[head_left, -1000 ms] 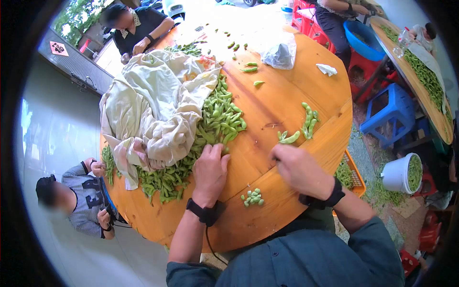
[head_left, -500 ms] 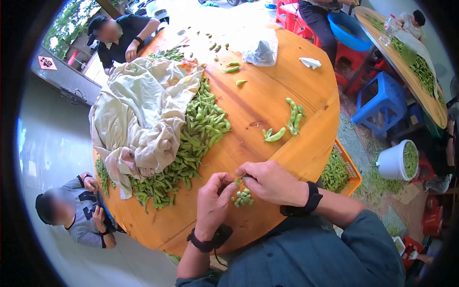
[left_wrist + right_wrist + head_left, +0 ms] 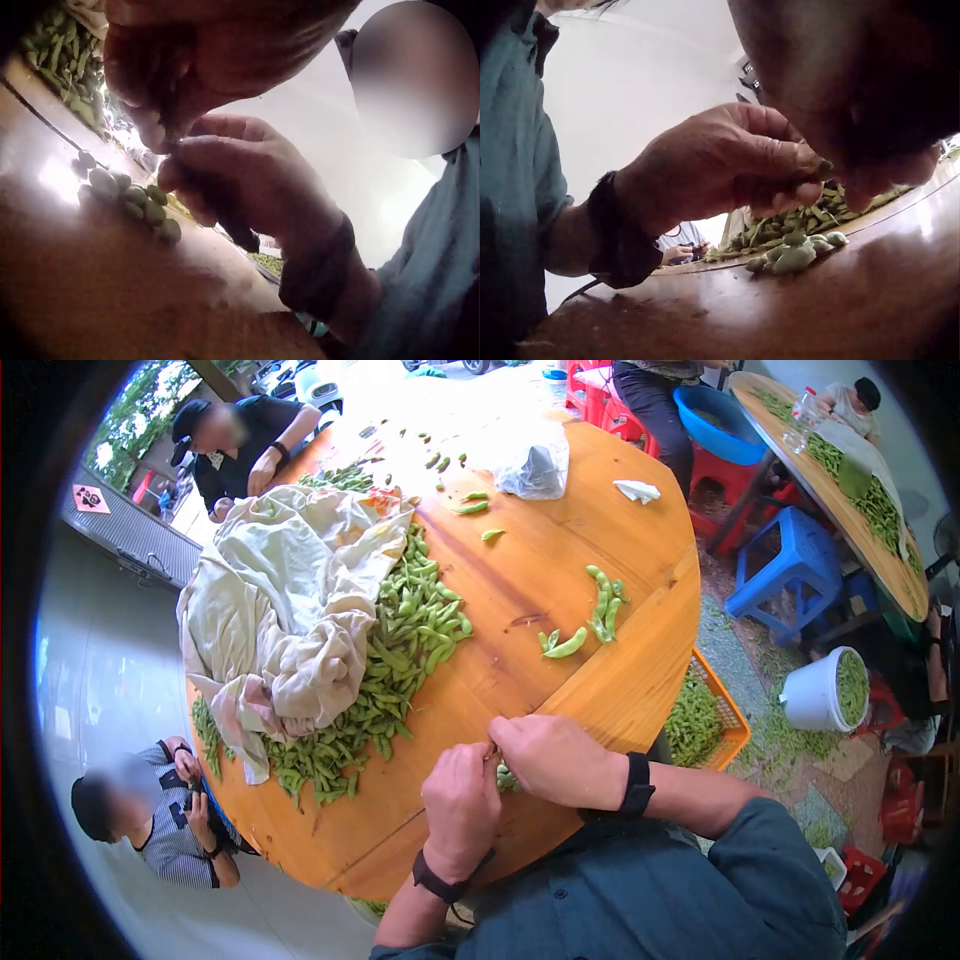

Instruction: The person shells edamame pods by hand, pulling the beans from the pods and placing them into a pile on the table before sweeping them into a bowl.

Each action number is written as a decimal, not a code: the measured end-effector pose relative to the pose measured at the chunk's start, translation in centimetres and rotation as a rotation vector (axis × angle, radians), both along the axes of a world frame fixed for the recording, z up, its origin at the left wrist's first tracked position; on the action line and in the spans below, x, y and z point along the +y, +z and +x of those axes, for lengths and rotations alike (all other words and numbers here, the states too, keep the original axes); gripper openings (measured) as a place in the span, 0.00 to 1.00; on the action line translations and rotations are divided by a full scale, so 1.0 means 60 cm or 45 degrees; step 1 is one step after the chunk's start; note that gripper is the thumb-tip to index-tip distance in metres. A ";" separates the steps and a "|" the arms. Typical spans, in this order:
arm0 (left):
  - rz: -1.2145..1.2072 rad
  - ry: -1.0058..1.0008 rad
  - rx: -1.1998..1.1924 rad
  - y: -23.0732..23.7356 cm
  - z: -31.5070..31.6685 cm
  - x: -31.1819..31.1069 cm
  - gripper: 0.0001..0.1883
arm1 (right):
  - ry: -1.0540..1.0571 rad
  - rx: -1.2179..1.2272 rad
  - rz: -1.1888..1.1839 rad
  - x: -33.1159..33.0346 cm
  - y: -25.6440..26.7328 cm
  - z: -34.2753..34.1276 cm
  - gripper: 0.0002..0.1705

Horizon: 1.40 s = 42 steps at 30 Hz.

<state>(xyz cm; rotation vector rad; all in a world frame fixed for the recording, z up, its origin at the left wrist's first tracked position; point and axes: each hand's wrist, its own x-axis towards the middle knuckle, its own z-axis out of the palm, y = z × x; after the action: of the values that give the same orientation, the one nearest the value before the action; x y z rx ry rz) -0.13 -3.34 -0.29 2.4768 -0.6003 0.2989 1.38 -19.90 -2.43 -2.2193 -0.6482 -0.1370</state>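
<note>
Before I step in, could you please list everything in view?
Table: one, orange, centre.
Pods: many, green, heaped left.
Cloth: one, cream, over pods.
Shelled beans: several, green, table's near side.
Held pod: one, green, above shelled beans.
Bag: one, translucent, table's far side.
Tissue: one, white, right of bag.
Crate: one, orange, table's right.
Bucket: one, white, right.
Seats: several, blue or red, right.
Basin: one, blue, upper right.
Second table: one, brown, upper right.
Other people: at least four, mixed clothes, background.
Wristbands: two, black, both wrists.
Left hand: one, pinching held pod.
Right hand: one, pinching held pod.
</note>
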 end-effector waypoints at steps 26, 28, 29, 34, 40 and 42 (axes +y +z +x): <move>-1.543 0.018 1.428 -0.044 0.043 0.061 0.03 | 0.062 0.500 0.776 0.006 -0.036 0.021 0.04; -1.639 -0.085 1.531 -0.048 0.048 0.068 0.03 | 0.097 0.531 0.800 0.006 -0.033 0.024 0.04; -1.634 -0.085 1.525 -0.050 0.048 0.070 0.03 | 0.101 0.526 0.803 0.006 -0.031 0.026 0.04; -1.306 0.188 1.210 -0.015 0.029 0.030 0.03 | 0.083 0.635 0.787 0.001 -0.037 0.034 0.06; -0.231 0.086 0.200 0.010 0.018 0.012 0.03 | -0.041 0.411 0.544 0.003 -0.025 0.025 0.08; -0.250 0.096 0.197 -0.001 0.021 0.017 0.03 | -0.067 0.385 0.512 0.002 -0.016 0.021 0.08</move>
<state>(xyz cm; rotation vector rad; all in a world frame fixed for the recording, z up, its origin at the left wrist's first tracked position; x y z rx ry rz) 1.10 -2.35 -0.33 2.3102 -0.3941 0.1830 2.64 -19.79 -3.37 -1.8198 -0.3580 0.0403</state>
